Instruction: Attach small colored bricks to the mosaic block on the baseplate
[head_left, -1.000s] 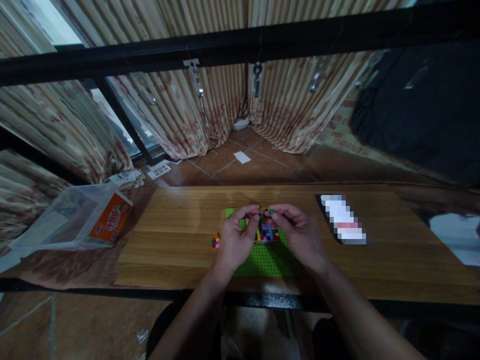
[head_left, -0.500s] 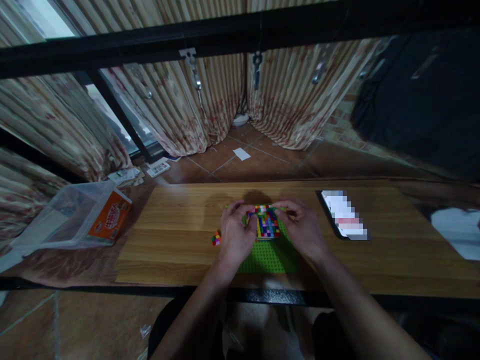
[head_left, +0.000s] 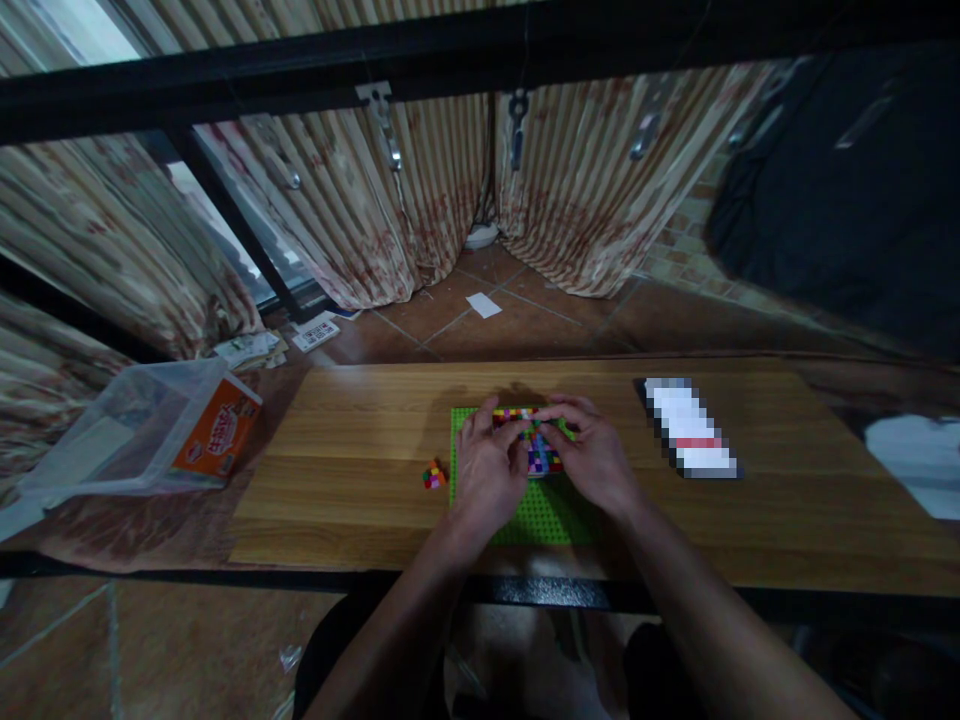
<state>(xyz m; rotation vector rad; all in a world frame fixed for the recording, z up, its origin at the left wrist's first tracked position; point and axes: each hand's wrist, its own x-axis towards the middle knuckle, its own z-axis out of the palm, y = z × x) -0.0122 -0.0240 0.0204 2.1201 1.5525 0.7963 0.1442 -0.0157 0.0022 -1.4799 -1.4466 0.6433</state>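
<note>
A green studded baseplate [head_left: 540,515] lies on the wooden table [head_left: 360,470] in front of me. A patch of small multicoloured bricks [head_left: 541,455] covers its far part. My left hand [head_left: 487,470] rests on the left side of that patch, fingers bent down onto the bricks. My right hand [head_left: 589,455] presses on the patch from the right, its fingertips meeting the left hand's. What the fingertips pinch, if anything, is hidden. A small cluster of loose coloured bricks [head_left: 433,476] sits on the table just left of the plate.
A phone-sized flat object [head_left: 690,440] lies on the table to the right. A clear plastic box with an orange label [head_left: 150,430] stands off the table's left end. A black bar [head_left: 480,70] crosses overhead; curtains hang behind.
Both hands have dropped from a raised pinch above the bricks down onto the brick patch, and their fingertips now press on it.
</note>
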